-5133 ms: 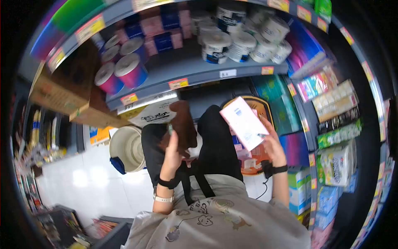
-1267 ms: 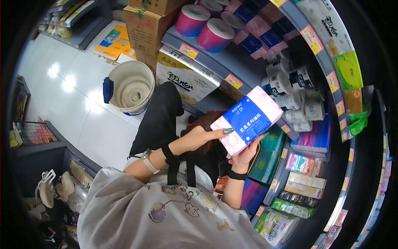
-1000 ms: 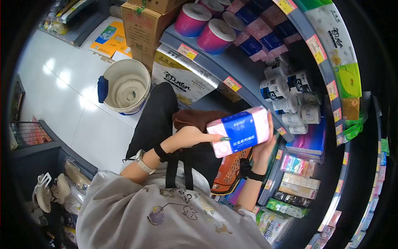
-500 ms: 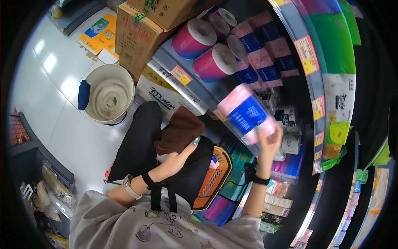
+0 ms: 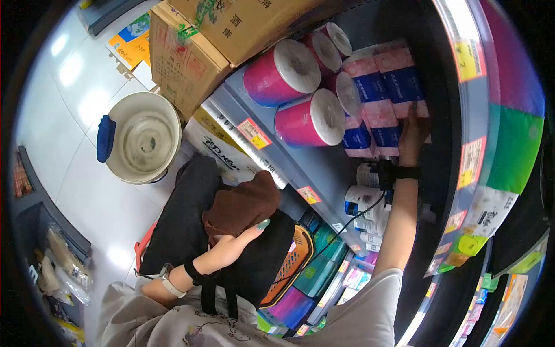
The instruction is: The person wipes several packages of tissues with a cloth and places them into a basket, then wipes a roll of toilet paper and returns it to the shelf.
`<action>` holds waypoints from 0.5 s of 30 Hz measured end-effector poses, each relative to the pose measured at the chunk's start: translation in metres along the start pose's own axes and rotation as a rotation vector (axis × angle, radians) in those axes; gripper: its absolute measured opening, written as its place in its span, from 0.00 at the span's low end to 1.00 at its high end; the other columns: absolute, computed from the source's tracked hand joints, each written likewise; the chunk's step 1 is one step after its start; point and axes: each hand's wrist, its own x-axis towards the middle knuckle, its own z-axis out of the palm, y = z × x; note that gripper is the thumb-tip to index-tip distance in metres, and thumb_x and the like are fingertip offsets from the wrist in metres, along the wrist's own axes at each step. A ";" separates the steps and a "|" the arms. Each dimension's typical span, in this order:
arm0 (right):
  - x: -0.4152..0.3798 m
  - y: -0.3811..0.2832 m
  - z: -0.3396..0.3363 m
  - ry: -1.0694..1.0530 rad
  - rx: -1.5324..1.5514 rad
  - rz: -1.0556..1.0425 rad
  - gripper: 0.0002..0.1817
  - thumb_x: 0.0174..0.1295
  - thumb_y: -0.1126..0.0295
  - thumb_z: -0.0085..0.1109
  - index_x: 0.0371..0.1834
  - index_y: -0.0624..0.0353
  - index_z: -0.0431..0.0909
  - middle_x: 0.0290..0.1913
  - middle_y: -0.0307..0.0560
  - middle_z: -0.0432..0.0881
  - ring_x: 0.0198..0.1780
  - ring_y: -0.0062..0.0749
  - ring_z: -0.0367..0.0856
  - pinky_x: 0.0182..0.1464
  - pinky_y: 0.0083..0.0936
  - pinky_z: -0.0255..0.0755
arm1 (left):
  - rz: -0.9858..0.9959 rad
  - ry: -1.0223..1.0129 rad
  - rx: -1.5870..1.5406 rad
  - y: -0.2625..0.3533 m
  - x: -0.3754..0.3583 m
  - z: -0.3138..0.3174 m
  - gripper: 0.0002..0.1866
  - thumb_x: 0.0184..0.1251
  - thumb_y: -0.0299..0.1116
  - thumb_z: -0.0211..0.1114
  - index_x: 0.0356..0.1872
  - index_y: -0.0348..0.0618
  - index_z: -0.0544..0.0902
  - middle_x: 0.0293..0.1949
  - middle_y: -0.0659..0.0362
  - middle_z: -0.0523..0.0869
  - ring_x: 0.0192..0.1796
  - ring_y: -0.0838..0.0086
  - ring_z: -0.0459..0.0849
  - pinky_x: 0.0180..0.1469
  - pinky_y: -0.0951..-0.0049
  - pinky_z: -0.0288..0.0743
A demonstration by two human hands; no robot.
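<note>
My left hand (image 5: pixel 230 250) is closed on a folded brown cloth (image 5: pixel 245 199) above my lap. Deep in the shelf, my right hand (image 5: pixel 411 141) grips the near end of a pink-and-blue tissue pack (image 5: pixel 404 84). That pack lies at the right of a stack of matching tissue packs (image 5: pixel 370 87). Part of my right hand is in shadow, so not all its fingers show. Left of the stack stand several large pink paper rolls (image 5: pixel 298 118). White wrapped rolls (image 5: pixel 367 199) sit in front of my right forearm.
A white bucket (image 5: pixel 144 139) with a blue cloth (image 5: pixel 105 139) over its rim stands on the tiled floor. Cardboard boxes (image 5: pixel 188 63) are stacked beside the shelf edge (image 5: pixel 283 168). An orange basket (image 5: pixel 289 266) is by my knee. A black cable (image 5: pixel 341 231) hangs from my right wrist.
My right hand has carried the tissue pack up and deeper into the shelf, onto the stack. My left hand still holds the brown cloth. The view has shifted closer to the shelf.
</note>
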 end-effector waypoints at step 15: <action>-0.012 -0.006 0.026 0.197 -0.204 -0.110 0.33 0.53 0.64 0.56 0.59 0.63 0.53 0.59 0.56 0.54 0.59 0.44 0.56 0.56 0.36 0.57 | -0.145 -0.059 -0.118 -0.004 0.002 -0.006 0.16 0.62 0.38 0.49 0.44 0.37 0.75 0.40 0.62 0.78 0.40 0.82 0.74 0.41 0.82 0.67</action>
